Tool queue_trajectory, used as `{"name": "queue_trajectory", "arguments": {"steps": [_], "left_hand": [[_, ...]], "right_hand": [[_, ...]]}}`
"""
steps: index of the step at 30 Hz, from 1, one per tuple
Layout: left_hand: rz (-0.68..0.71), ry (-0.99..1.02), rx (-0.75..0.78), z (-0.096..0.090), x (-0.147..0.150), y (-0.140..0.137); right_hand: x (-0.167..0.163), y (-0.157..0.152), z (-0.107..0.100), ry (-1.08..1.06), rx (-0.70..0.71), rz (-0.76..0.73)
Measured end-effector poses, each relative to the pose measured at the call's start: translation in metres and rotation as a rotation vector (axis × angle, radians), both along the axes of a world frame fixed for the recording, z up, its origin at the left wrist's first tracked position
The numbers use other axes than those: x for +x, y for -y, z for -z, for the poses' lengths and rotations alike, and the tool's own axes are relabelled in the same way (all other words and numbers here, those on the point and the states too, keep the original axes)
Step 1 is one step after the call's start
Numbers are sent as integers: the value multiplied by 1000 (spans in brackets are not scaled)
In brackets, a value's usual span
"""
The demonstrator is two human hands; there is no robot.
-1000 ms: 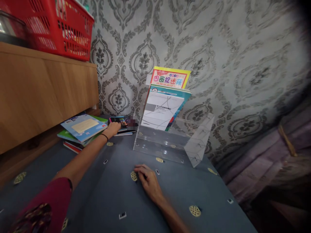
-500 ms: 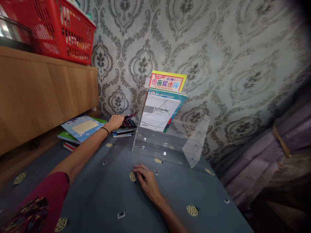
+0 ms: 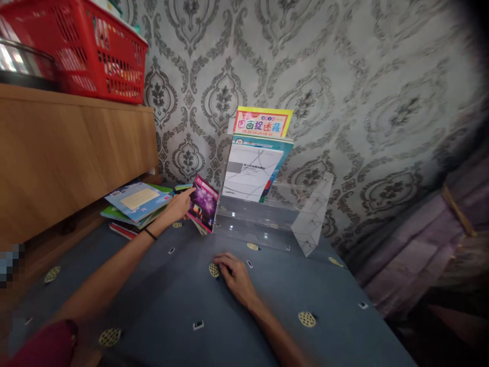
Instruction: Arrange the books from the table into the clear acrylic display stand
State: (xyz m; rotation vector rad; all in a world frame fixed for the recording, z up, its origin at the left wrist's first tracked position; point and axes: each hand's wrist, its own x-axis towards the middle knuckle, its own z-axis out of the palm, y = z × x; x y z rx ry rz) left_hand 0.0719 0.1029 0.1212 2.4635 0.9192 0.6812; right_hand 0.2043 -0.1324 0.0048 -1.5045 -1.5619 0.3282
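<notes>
Blue-grey surface (image 3: 160, 306) printed with yellow ovals. Thin purple-and-pink paper booklet (image 3: 205, 204) pinched at edge, tilted, by left hand (image 3: 181, 206). Right hand (image 3: 237, 279) rested on surface, loosely curled, empty.

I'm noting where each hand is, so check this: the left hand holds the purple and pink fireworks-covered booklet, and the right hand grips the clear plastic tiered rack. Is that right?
Not quite: in the head view the right hand rests on the blue-grey patterned surface, apart from the clear plastic rack. The left hand does hold the purple booklet.
</notes>
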Motion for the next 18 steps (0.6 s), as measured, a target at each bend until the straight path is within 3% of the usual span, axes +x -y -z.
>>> {"name": "queue_trajectory", "arguments": {"steps": [4, 10, 13, 16, 18], "left_hand": [[-3, 149, -403, 28, -44, 28], [-55, 252, -675, 78, -109, 85], [-15, 247, -818, 92, -129, 112], [68, 107, -849, 94, -138, 129], [92, -50, -721, 91, -140, 135]], "right_hand": [[-2, 2, -2, -15, 4, 26], [-5, 3, -1, -30, -13, 83], [-5, 2, 2, -21, 21, 82], [-4, 1, 6, 0, 58, 120], [-4, 1, 9, 32, 64, 142]]}}
